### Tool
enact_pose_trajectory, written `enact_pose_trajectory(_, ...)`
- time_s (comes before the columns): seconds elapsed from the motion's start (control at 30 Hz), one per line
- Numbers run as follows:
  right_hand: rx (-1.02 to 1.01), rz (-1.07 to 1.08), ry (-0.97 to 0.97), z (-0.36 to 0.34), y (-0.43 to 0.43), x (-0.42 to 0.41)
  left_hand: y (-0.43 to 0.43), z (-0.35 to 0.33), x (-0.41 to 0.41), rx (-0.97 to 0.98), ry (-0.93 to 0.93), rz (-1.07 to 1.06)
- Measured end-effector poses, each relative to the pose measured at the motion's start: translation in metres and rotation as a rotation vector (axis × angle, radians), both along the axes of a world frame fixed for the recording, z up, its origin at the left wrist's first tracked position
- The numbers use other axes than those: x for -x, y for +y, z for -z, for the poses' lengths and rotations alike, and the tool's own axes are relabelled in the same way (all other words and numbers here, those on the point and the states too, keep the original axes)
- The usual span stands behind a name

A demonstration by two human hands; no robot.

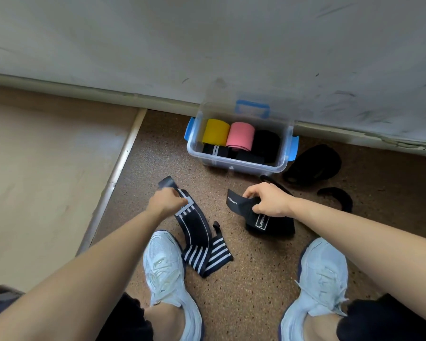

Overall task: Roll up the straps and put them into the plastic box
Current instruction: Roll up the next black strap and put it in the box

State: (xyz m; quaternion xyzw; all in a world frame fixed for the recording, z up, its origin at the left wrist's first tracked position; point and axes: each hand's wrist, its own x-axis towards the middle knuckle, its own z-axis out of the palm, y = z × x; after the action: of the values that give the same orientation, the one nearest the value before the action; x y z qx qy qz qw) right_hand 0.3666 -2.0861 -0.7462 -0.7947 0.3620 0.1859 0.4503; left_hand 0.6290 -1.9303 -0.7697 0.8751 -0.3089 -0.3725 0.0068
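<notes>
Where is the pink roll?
In the head view, the pink roll lies inside the clear plastic box by the wall, between the yellow roll on its left and a black roll on its right.

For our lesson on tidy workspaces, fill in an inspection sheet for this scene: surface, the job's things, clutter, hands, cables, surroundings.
Surface: speckled brown floor, with a beige panel to the left.
Job's things: open plastic box holding a yellow roll, a pink roll, a black roll and smaller dark rolls in front; striped strap and logo strap lie unrolled on the floor.
Clutter: black strap heap and curved black strap, loose to the right of the box.
Hands: left hand grips the striped strap; right hand pinches the logo strap.
Cables: nothing seen.
Surroundings: scuffed grey wall behind the box; left shoe and right shoe in the foreground.
</notes>
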Motion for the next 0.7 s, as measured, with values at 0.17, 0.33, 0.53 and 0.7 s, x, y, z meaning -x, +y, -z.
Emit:
enact_pose_trajectory(0.17, -0.038, 0.063, -0.043, 0.004, 0.007, -0.004, 0.033, 0.038, 0.028, -0.18, 0.249, -0.247)
enact_pose_trajectory(0.33, -0.031, 0.033, -0.052, -0.004, 0.006, -0.003, 0.035, 0.041, 0.029, -0.037, 0.322, -0.443)
enact_pose_trajectory(0.53, 0.049, -0.021, -0.096, -0.043, -0.008, -0.01, 0.01, -0.024, 0.014, 0.207, 0.389, -0.356)
enact_pose_trajectory(0.7, 0.113, -0.021, -0.207, -0.106, -0.021, -0.013, -0.01, -0.124, -0.001, 0.285, 0.492, -0.014)
